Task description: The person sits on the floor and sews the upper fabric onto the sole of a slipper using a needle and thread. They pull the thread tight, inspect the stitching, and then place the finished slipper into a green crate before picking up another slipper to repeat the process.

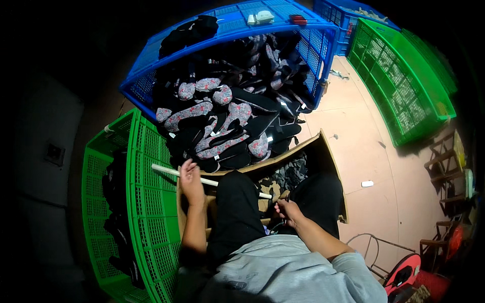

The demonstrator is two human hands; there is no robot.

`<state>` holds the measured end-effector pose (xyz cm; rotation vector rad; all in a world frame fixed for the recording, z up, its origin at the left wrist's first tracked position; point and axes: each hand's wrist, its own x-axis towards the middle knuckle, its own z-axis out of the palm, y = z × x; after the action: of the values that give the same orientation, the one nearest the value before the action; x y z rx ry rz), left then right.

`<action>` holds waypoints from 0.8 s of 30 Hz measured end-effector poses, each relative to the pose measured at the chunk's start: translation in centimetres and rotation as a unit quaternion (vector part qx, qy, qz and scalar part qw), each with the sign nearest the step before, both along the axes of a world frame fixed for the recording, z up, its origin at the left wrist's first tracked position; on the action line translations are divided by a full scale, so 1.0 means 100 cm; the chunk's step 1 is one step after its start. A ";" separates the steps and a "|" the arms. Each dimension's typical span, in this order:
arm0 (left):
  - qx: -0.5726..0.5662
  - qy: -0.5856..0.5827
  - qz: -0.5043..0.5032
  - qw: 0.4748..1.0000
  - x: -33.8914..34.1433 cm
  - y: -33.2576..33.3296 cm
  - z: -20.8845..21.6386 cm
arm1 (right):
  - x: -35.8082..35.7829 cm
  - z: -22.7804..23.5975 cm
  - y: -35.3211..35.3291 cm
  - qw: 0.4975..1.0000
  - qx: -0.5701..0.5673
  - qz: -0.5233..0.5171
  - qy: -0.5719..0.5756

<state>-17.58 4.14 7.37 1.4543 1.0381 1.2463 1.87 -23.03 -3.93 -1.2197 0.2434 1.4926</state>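
My left hand [190,181] is raised beside my left knee, fingers loosely bent and apart, over a pale rod [165,169]. Whether it touches the rod is unclear. The rod runs behind my knee, and its other end shows near my right hand [288,211]. Between my thighs, the right hand is closed around a small dark thing, mostly hidden by the fingers. A cardboard box [331,166] stands around my knees, with dark scraps [293,171] inside. Just beyond lies a heap of black padded pieces with grey-and-red floral fabric [222,129].
The heap spills from a blue crate [326,65] on its side. Green crates stand at left [151,202] and right [399,86]. A small white object [367,184] lies on the pale floor [369,212]. A wooden rack [444,171] and a red round-topped stool [404,272] are at right.
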 end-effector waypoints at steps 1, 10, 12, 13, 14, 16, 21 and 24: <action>0.002 0.035 -0.031 0.999 0.006 0.006 -0.006 | -0.001 -0.001 0.001 1.000 -0.003 0.006 0.000; 0.191 0.534 -0.177 0.804 0.070 0.069 -0.037 | 0.000 -0.002 0.005 1.000 -0.010 0.006 0.003; 0.152 0.613 -0.210 0.746 0.079 0.076 -0.042 | 0.002 -0.002 0.003 1.000 -0.012 0.010 0.004; 0.138 0.637 -0.214 0.728 0.079 0.077 -0.044 | 0.001 -0.002 0.003 1.000 -0.016 0.008 0.004; 0.124 0.658 -0.218 0.709 0.079 0.080 -0.049 | 0.001 -0.002 0.003 1.000 -0.013 0.000 0.007; 0.148 0.673 -0.189 0.699 0.073 0.081 -0.065 | 0.000 -0.005 0.002 1.000 -0.013 0.006 0.004; 0.384 0.585 -0.076 0.710 0.067 0.083 -0.083 | -0.002 -0.006 0.001 1.000 -0.005 0.020 -0.004; 0.309 0.655 -0.114 0.680 0.079 0.089 -0.079 | -0.002 -0.006 0.003 1.000 -0.020 0.016 -0.013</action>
<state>-9.71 13.09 -0.57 3.0804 1.2203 0.1176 1.69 -22.75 -4.49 -1.2791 0.2384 1.5061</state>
